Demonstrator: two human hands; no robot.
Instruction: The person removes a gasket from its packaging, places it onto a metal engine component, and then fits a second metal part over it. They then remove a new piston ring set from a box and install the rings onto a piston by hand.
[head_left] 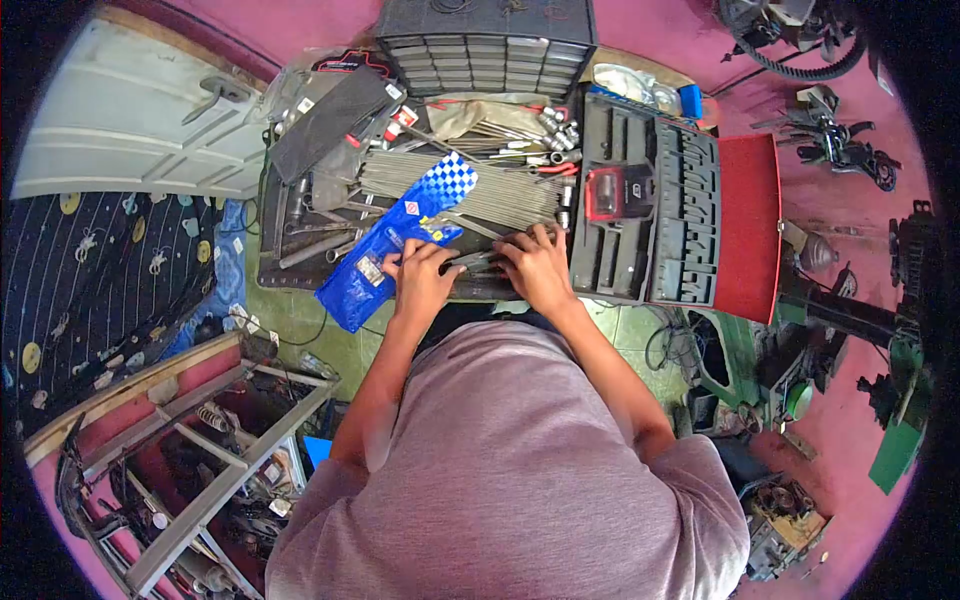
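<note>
My left hand (pixel 424 272) is at the front edge of the workbench, over the right side of a blue plastic packet (pixel 358 282) with a checkered end. Its fingers are bent, and what they grip is hard to make out. Facing it, my right hand (pixel 538 262) has curled fingers on some dark, thin metal pieces (pixel 482 264) that lie between the two hands. Behind them spreads a layer of long grey rods (pixel 500 190). Red-handled pliers (pixel 556 170) and several sockets (pixel 558 128) lie beyond my right hand.
A grey drawer cabinet (pixel 487 62) stands at the back. On the right is an open toolbox tray (pixel 618 240) with a red lid (pixel 748 228). Wrenches and a dark flat packet (pixel 330 130) lie at the left. A metal frame (pixel 230 480) stands at the lower left.
</note>
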